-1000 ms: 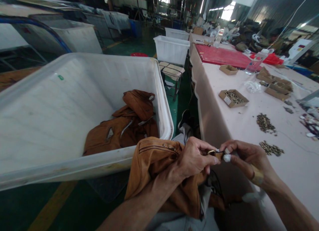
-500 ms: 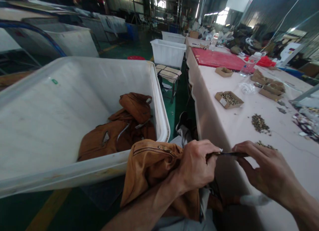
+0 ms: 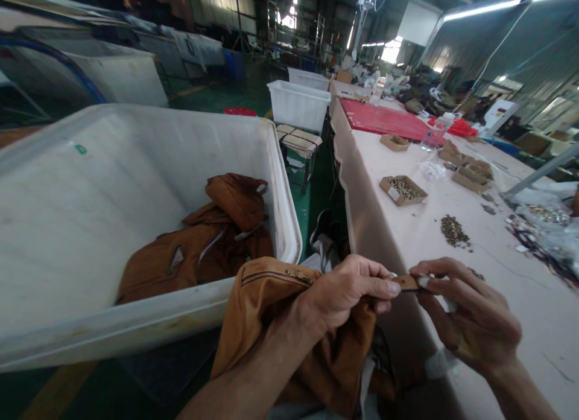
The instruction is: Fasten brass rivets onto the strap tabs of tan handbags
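The handling of the short, flat brown strap point(image 3: 408, 283) appears to be partway through. The strap is held level in front of the table's long left edge. The left hand point(image 3: 346, 290) pinches one end between thumb and fingers, and the right hand point(image 3: 474, 317) pinches the other between thumb and fingertips. Whether any metal piece is fixed to the strap is too small to tell.

The tan-brown soft fabric bag point(image 3: 253, 296) lies across the lap, just outside the near right corner of the large white plastic bin point(image 3: 67, 221); it is not inside. Darker brown fabric bags point(image 3: 167, 260) lie in the bin, towards its right wall; whether they are finished or waiting does not show.

On the pink-clothed table point(image 3: 389, 245), a loose pile of small brass-coloured metal pieces point(image 3: 455, 232) lies inward from the left edge, and an open brown cardboard box point(image 3: 414, 200) of similar pieces sits nearer that edge, so plenty seem unused.
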`<move>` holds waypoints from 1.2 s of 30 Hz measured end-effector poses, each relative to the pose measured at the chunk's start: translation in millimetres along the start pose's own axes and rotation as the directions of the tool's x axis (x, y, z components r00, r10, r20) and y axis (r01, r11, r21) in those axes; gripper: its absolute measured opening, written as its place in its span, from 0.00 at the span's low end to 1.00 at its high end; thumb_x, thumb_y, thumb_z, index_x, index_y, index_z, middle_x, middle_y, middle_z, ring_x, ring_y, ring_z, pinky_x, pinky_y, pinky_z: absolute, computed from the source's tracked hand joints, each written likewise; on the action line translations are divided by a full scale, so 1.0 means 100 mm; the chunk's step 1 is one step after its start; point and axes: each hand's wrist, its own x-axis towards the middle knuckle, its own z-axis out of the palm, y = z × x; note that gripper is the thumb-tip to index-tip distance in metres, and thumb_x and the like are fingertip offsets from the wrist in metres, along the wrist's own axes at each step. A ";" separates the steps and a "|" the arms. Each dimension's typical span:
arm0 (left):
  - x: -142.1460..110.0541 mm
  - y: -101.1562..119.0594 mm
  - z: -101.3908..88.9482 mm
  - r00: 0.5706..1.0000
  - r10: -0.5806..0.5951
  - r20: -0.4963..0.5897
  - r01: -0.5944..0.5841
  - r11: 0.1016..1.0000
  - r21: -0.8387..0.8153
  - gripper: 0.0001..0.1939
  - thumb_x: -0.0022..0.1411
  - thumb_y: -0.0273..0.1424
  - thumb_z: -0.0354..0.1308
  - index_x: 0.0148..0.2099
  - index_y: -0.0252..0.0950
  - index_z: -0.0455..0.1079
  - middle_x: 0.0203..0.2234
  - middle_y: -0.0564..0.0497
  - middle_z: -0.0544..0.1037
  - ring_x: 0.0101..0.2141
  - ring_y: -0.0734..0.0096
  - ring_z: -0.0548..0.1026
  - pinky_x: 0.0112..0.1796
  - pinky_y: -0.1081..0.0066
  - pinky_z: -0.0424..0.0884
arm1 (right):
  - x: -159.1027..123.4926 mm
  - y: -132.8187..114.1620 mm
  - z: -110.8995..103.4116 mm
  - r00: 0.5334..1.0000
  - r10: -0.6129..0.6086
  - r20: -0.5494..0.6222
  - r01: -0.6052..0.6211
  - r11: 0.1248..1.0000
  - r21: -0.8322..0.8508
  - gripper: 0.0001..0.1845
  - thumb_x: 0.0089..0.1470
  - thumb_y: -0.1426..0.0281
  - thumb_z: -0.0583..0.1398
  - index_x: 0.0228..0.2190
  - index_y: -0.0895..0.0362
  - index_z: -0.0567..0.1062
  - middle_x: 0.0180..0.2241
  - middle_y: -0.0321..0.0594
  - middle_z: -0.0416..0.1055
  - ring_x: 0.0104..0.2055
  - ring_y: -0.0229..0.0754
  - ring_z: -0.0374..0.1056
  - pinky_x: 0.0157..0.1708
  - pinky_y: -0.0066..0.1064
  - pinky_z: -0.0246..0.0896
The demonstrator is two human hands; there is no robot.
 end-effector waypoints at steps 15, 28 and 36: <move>-0.48 0.39 0.25 0.982 0.188 -0.026 -0.126 0.745 0.655 0.15 0.67 0.42 0.62 0.46 0.34 0.71 0.27 0.53 0.74 0.22 0.78 0.67 0.22 0.78 0.61 | -0.18 -0.14 0.28 0.921 0.380 0.083 -0.292 0.535 0.793 0.11 0.59 0.70 0.68 0.45 0.48 0.82 0.44 0.45 0.75 0.46 0.48 0.71 0.43 0.40 0.68; -0.16 0.19 0.13 0.974 0.117 -0.196 0.034 0.775 0.631 0.09 0.61 0.34 0.62 0.38 0.31 0.74 0.22 0.52 0.77 0.16 0.80 0.64 0.18 0.79 0.55 | -0.81 1.60 -0.35 0.668 0.720 -0.187 -0.742 0.665 -0.088 0.19 0.50 0.59 0.65 0.37 0.60 0.85 0.34 0.48 0.81 0.31 0.47 0.71 0.34 0.37 0.65; -0.03 0.06 0.06 0.954 0.145 -0.262 0.037 0.811 0.584 0.11 0.57 0.35 0.63 0.36 0.30 0.75 0.21 0.49 0.78 0.14 0.79 0.64 0.15 0.79 0.54 | -0.93 1.91 -0.35 0.651 0.758 -0.047 -0.721 0.598 -0.350 0.14 0.50 0.62 0.61 0.29 0.58 0.83 0.24 0.41 0.76 0.27 0.44 0.67 0.29 0.33 0.57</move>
